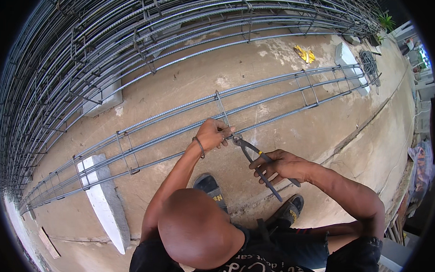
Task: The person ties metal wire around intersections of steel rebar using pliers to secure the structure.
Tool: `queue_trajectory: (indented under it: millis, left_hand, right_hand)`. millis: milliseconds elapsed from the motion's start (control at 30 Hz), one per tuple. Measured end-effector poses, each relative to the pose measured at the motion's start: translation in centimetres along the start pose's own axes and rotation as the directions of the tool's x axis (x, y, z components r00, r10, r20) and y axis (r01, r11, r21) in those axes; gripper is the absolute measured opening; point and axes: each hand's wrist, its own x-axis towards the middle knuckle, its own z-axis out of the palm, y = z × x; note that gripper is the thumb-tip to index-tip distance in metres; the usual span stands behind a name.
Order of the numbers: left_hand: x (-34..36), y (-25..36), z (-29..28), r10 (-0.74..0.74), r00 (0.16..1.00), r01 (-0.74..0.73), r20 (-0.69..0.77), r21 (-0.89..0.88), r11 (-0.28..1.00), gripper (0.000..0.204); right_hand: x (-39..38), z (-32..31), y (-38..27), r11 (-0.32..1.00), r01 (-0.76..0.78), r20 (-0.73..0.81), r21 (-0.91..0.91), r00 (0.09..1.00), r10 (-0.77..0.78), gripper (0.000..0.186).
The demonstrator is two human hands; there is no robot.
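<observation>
Two hands: left hand (212,134) on one stirrup (222,112), right hand (282,165) with one pincers (256,159).

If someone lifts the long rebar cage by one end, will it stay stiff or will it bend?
The rebar cage is very long and slender, so it would probably sag when lifted by one end. Its steel bars suggest it is heavy. Resting across white concrete blocks, with square stirrups, it seems unlikely to roll.

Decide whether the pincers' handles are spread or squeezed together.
Spread: the right hand holds the pincers with the handles splayed apart.
</observation>
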Motion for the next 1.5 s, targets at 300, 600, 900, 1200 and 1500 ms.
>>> queue_trajectory:
  millis: [300, 600, 900, 1200, 1500]
  left_hand:
    - [0.4, 1.5, 0.6, -0.044, 0.999, 0.043, 0.0, 0.152, 0.987, 0.037]
    - [1.0, -1.4, 1.9, 0.339, 0.916, -0.268, -0.212, 0.306, 0.914, 0.036]
    - [-2.0, 0.8, 1.5, 0.358, 0.885, -0.203, -0.298, 0.443, 0.873, 0.023]
    - [0.2, 5.3, 2.1, 0.796, 0.605, -0.775, 0.022, 0.244, 0.582, 0.035]
    - [3.2, 7.5, 5.6, 0.311, 0.791, -0.354, 0.527, -0.021, 0.935, 0.019]
  right_hand:
    - [-0.7, 1.1, -2.0, 0.994, -0.046, -0.012, 0.095, 0.999, 0.048, 0.033]
    - [-0.8, 2.2, -1.4, 0.725, 0.03, -0.174, -0.688, 0.963, -0.205, 0.015]
    - [-0.1, -2.3, -0.4, -0.334, -0.177, 0.051, -0.926, 0.818, -0.574, 0.014]
    - [-1.0, -2.3, -3.9, -0.747, -0.282, 0.416, -0.603, 0.687, -0.595, 0.02]
    - [-2.0, -1.1, -3.7, -0.396, -0.138, 0.173, -0.908, 0.738, -0.652, 0.046]
